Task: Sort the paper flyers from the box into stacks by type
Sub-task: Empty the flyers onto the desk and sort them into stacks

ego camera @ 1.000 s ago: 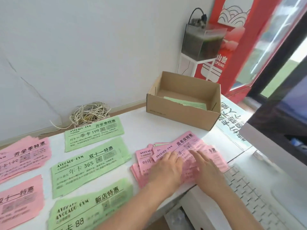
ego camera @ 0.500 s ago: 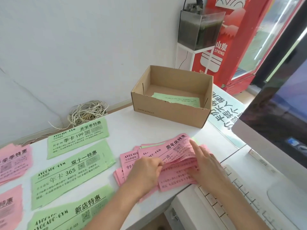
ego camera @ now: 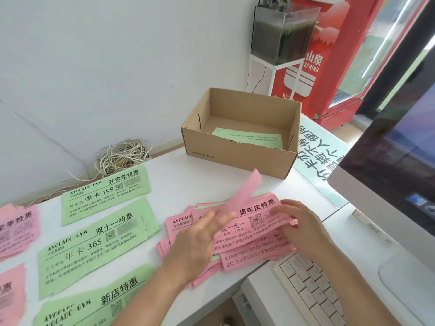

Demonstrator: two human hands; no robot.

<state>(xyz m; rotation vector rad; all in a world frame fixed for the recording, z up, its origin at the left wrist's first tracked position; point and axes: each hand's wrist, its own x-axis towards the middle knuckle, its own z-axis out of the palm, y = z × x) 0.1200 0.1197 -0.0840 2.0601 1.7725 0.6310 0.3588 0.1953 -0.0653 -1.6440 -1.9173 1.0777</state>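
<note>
Holding a pink slip (ego camera: pixel 244 191) tilted up above the pile (ego camera: pixel 254 251), the left hand (ego camera: pixel 200 236) pinches its lower end, blurred. The right hand (ego camera: pixel 301 222) curls round the pile's right edge, at the desk's (ego camera: pixel 188 182) front edge. One green flyer (ego camera: pixel 249 137) lies in the box (ego camera: pixel 237 158) behind.
</note>
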